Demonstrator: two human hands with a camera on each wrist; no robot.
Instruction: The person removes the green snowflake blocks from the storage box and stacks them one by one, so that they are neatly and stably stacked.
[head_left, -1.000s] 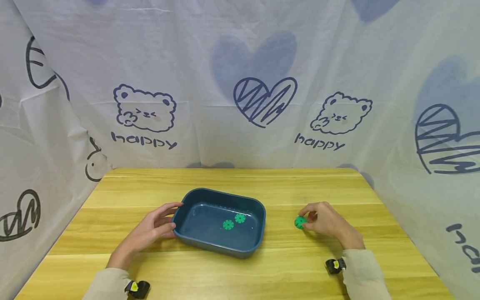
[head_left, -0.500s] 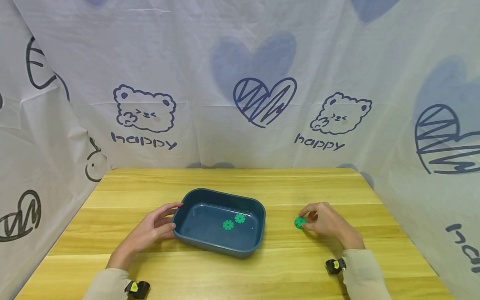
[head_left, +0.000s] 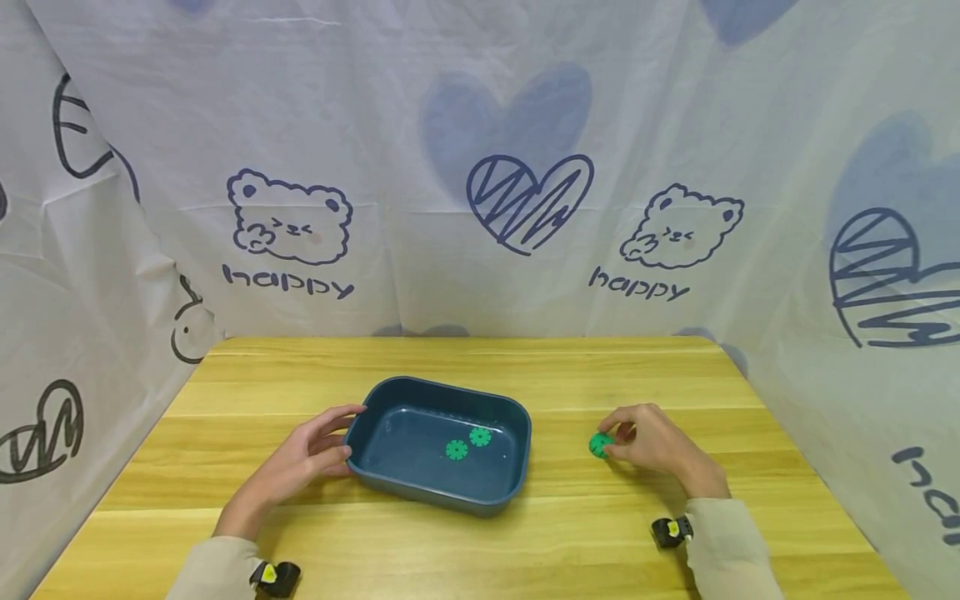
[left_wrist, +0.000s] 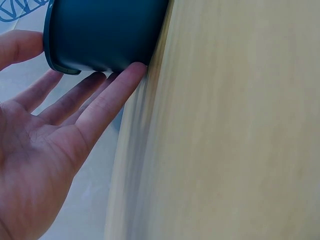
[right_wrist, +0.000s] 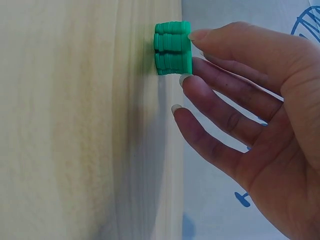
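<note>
At the left end of a dark blue, rounded rectangular plastic tub (head_left: pixel 420 492), my left hand (head_left: pixel 300 454) rests its fingertips on the outer wall, with the fingers (left_wrist: pixel 102 107) fairly straight. Two green notched plastic discs, one (head_left: pixel 457 450) just nearer than the other (head_left: pixel 480 437), lie flat and apart on the tub's floor. To the tub's right, my right hand (head_left: pixel 648 439) pinches a short stack of similar green discs (right_wrist: pixel 172 48) between thumb and fingers, down at the table top. In the head view the fingers partly cover this stack (head_left: pixel 598 445).
The wooden table (head_left: pixel 480 358) has its far edge against a white cloth (head_left: pixel 405 167) printed with hearts and bears. Cloth also hangs at both sides. Each sleeved wrist wears a small black camera, one left (head_left: pixel 279 578) and one right (head_left: pixel 667 531).
</note>
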